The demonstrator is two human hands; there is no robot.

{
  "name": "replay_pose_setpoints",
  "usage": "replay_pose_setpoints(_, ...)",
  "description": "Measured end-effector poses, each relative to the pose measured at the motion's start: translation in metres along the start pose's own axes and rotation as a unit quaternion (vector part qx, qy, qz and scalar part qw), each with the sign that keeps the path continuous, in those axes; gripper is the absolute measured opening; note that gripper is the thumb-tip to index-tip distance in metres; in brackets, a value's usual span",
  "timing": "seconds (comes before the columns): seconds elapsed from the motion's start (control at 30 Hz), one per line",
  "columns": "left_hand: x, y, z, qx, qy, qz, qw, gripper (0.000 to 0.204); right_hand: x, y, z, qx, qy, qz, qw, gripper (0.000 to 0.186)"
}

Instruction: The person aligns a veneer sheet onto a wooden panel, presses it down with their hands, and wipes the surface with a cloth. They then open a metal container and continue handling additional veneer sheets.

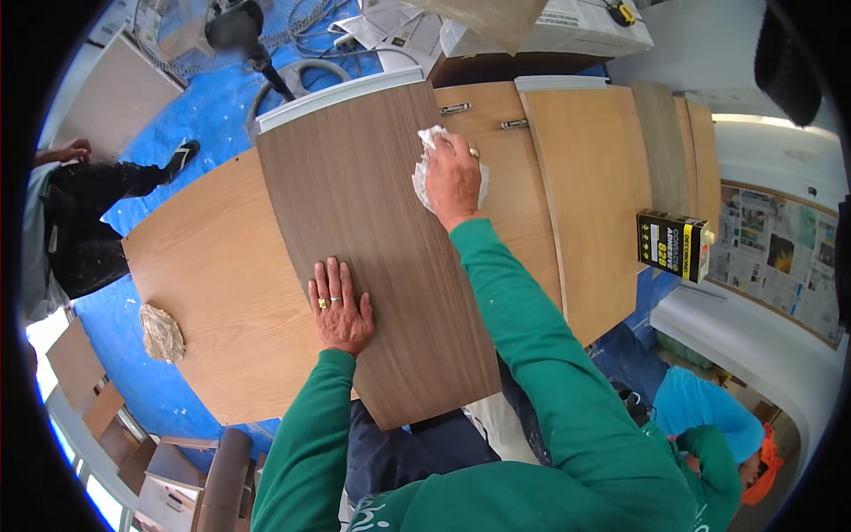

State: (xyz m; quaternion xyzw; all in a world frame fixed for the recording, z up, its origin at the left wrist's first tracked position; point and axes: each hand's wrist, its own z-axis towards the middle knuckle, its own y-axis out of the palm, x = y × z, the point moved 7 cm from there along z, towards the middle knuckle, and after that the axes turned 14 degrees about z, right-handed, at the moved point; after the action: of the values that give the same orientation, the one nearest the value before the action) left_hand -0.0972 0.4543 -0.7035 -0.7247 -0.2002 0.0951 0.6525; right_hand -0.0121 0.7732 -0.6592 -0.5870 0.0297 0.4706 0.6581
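While my left hand point(339, 310) is lying flat, steadying the dark panel point(372, 239) at frame centre, my right hand point(452, 182) is clamping a white cloth point(424, 168) against it.

Most of the white cloth point(425, 168) is covered by the right hand point(454, 180), so only its crumpled edges show on each side. The dark laminate panel point(372, 257) hides the middle of the lighter board point(213, 301) beneath it. A person at the left point(80, 222) is cut off by the dark rim, and another in a blue shirt point(709, 408) is partly behind the green sleeve point(567, 390). The fan point(235, 27) at the top is blurred.
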Motion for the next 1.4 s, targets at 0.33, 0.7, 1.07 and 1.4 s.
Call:
replay_pose_setpoints(0.33,-0.004,0.006,-0.003,-0.018,-0.006,0.008,1.0,0.079,0.017,-0.008,0.0,0.008,0.095,0.057,0.994,0.02)
replay_pose_setpoints(0.7,-0.002,0.005,-0.002,-0.045,-0.006,0.008,0.999,0.079,0.038,-0.005,0.023,0.008,0.119,0.06,0.991,0.021)
replay_pose_setpoints(1.07,0.0,-0.008,0.004,0.015,-0.001,-0.005,1.0,0.074,0.066,0.005,0.055,-0.052,0.175,0.076,0.98,0.027)
replay_pose_setpoints(1.4,-0.002,0.0,-0.004,0.045,-0.009,-0.001,0.999,0.074,0.014,-0.133,-0.263,-0.157,0.287,0.069,0.942,0.019)
